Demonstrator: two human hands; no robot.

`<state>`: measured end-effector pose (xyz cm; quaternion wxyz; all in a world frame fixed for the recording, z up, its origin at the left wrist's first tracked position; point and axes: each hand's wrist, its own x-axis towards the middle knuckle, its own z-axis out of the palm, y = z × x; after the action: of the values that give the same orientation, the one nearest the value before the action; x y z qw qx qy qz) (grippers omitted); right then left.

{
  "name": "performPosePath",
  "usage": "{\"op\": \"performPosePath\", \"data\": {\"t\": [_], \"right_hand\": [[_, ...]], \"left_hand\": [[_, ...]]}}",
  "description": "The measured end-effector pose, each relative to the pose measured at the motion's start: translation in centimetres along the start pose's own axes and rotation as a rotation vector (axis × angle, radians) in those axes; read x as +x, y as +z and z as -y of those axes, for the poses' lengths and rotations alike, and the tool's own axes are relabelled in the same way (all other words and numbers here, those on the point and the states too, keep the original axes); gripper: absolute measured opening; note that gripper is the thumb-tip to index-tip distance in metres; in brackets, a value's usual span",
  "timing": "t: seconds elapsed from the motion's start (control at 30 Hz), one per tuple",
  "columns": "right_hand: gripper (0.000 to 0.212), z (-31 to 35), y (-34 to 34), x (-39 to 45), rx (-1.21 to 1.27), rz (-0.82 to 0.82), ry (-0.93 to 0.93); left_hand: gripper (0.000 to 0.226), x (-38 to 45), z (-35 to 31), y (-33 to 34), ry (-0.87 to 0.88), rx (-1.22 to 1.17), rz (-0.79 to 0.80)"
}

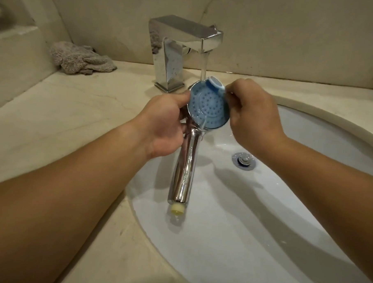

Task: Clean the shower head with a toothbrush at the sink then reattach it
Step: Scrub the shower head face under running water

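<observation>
You're holding the shower head (207, 109) over the back-left part of the sink (305, 242), right under the faucet (181, 49) spout, w/ water running onto the face's top edge. Behind it the faucet base is sitting close; to the front and right the white bowl is lying open around the drain (243, 161). Your left hand (162, 127) is gripping the head's rim and neck, fingers curled round. Your right hand (252, 114) is pinching a blue-white toothbrush (214, 83) against the upper rim. The face is showing pale blue w/ rings of nozzles; the chrome handle is pointing down toward you, yellowish plug at its end. No writing is showing legibly. A gray towel (80, 58) is lying on the counter (60, 118) at back left.
</observation>
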<state>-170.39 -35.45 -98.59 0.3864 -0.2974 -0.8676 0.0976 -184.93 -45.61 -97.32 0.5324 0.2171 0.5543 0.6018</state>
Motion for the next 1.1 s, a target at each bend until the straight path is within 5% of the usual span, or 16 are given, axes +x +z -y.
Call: {"op": "performPosePath", "data": {"t": [0.13,0.27,0.4,0.53,0.7,0.83,1.0,1.1], "right_hand": [[0.009,0.6,0.6,-1.0,-0.074,0.101,-0.214],[0.011,-0.1,-0.1,0.0,-0.030,0.006,-0.036],[0.015,0.8,0.5,-1.1,-0.074,0.113,-0.215],[0.009,0.2,-0.1,-0.1,-0.032,0.037,-0.046],[0.022,-0.1,0.1,-1.2,-0.118,0.174,-0.369],[0.022,-0.8,-0.1,-0.6,-0.102,0.108,-0.316],[0.018,-1.2,0.3,-1.4,-0.161,0.262,-0.464],[0.023,-1.8,-0.5,-0.4,-0.132,0.151,-0.378]], "left_hand": [[0.037,-0.1,-0.2,0.1,-0.019,-0.024,0.007],[0.038,-0.2,-0.1,0.2,-0.015,-0.002,0.013],[0.036,-0.3,-0.1,0.3,-0.011,-0.011,-0.007],[0.038,-0.3,-0.2,0.2,-0.014,0.006,0.011],[0.040,0.0,-0.1,-0.1,-0.015,0.006,-0.013],[0.038,0.2,0.0,-0.1,-0.001,0.014,-0.020],[0.040,0.4,0.0,-0.3,-0.004,0.037,-0.041],[0.037,0.4,0.0,-0.2,0.023,0.039,-0.050]]}}
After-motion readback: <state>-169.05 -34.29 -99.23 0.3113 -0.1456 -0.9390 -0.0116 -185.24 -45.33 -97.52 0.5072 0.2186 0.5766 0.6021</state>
